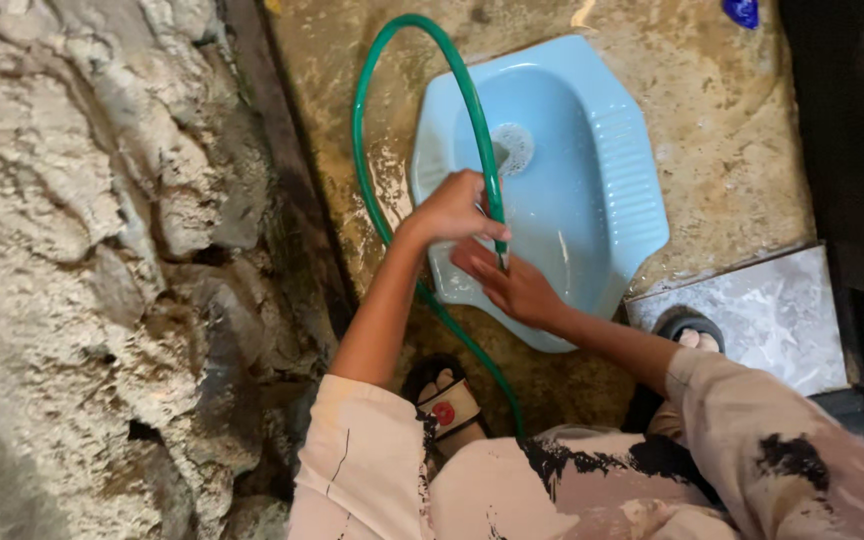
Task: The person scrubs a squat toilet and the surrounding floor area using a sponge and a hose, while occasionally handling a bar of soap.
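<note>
My left hand [452,210] grips the end of a green hose [372,70], which loops up and over a light blue squat toilet pan [602,150] set in the floor. Water from the hose end runs down into the pan, and foam sits around the drain hole [512,148]. My right hand [512,285] lies flat with fingers spread on the pan's near left rim, just under the hose end. It holds nothing.
A rough stone wall [82,250] fills the left side. The wet concrete floor [712,120] surrounds the pan. A grey marble tile [762,310] lies at the right. My sandalled feet [447,400] stand near the pan. A dark door edge [852,130] is at the far right.
</note>
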